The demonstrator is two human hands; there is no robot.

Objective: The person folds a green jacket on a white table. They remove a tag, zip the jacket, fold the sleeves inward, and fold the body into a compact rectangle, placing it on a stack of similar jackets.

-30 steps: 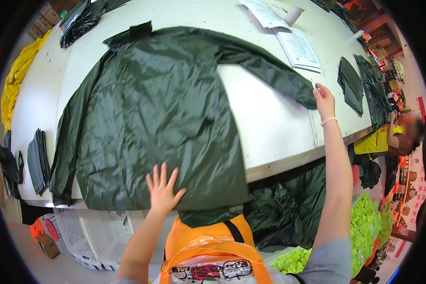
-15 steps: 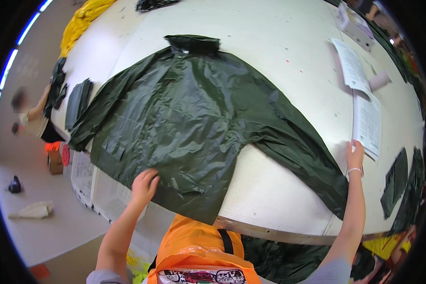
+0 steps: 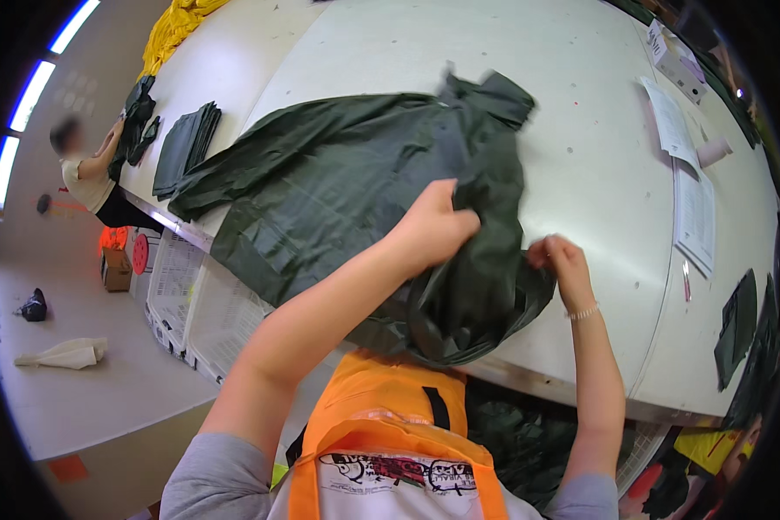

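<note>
A dark green waterproof jacket [image 3: 329, 186] lies on the white table [image 3: 598, 182], its collar [image 3: 498, 97] lifted and blurred at the far side. My left hand [image 3: 438, 224] reaches across the jacket and is closed on a bunched fold near its right edge. Beside it, my right hand [image 3: 563, 264] pinches the dark green cloth of the right part, where the sleeve is gathered into loops near the table's front edge. The other sleeve [image 3: 234, 169] stretches out to the left.
A stack of folded dark green garments [image 3: 186, 147] sits at the left edge. Printed sheets [image 3: 692, 212], a pen [image 3: 686, 282], a paper roll [image 3: 714, 152] and a white box [image 3: 676, 62] are on the right. White crates [image 3: 217, 312] stand below; another person [image 3: 91, 165] works at far left.
My right hand has come left from beside the papers onto the jacket. My left hand has moved from the hem up and right. The right sleeve, spread out before, is pulled in and bunched.
</note>
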